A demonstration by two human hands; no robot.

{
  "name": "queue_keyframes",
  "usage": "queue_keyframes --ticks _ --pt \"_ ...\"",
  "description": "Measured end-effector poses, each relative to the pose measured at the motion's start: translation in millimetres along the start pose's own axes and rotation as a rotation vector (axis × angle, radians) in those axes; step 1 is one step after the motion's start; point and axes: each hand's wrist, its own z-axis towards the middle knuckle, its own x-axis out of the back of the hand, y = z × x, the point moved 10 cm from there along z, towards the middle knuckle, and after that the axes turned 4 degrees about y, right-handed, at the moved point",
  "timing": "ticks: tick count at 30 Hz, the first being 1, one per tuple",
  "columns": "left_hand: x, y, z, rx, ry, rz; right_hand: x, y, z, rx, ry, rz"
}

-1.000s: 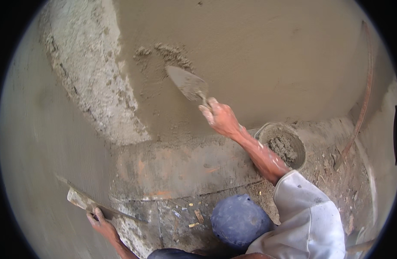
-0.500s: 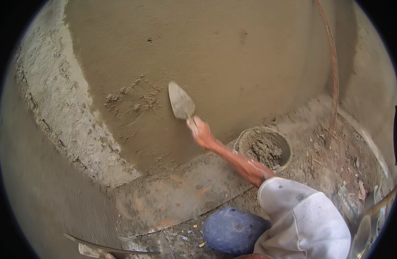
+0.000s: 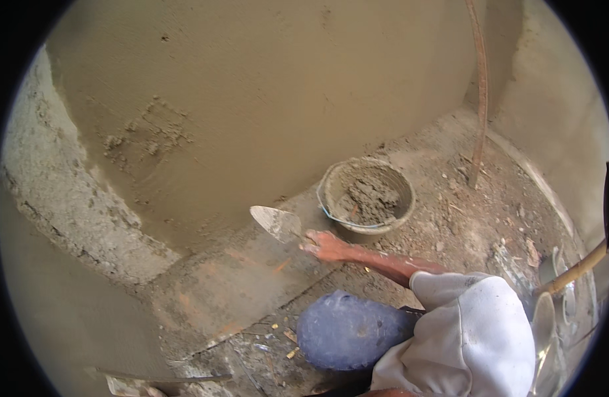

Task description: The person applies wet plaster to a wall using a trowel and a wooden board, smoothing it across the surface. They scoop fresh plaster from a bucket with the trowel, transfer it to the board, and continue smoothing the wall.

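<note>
My right hand [image 3: 323, 245] grips the handle of a pointed trowel [image 3: 273, 221], its mortar-smeared blade held low, just left of a bucket [image 3: 406, 203] that has grey mortar [image 3: 367, 198] inside. At the lower-left edge my left hand [image 3: 155, 392] holds a long float [image 3: 178, 378], mostly cut off by the frame. Wet grey render [image 3: 264, 86] coats the wall above, with rough lumps [image 3: 145, 135] on it beside a pale, uncoated strip [image 3: 53, 152].
A blue pad [image 3: 350, 331] covers my knee. A bent reddish rod [image 3: 481, 99] stands against the wall behind the bucket. At the right lie a wooden handle [image 3: 575, 268] and metal pieces [image 3: 542, 317]. The dirt floor [image 3: 483, 218] is strewn with debris.
My right hand and trowel have come down from the rendered wall toward the bucket's left side. The camera has turned, so the wall patch sits farther left and the bucket shows more fully.
</note>
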Motion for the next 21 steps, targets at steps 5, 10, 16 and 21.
queue_keyframes --ticks 5,10,16,21 --pt "-39 36 -3 -0.143 -0.011 0.092 -50 43 -18 -0.174 -0.192 -0.078" --pt "-77 76 -18 -0.21 -0.06 -0.027 -104 94 -62 -0.091 -0.204 -0.097" --pt "-35 91 3 -0.334 0.047 -0.026 -131 -6 -69 -0.142 -0.364 0.127" --pt "-36 132 11 -0.416 0.061 -0.009 -63 -41 -41 0.284 -0.195 -0.151"
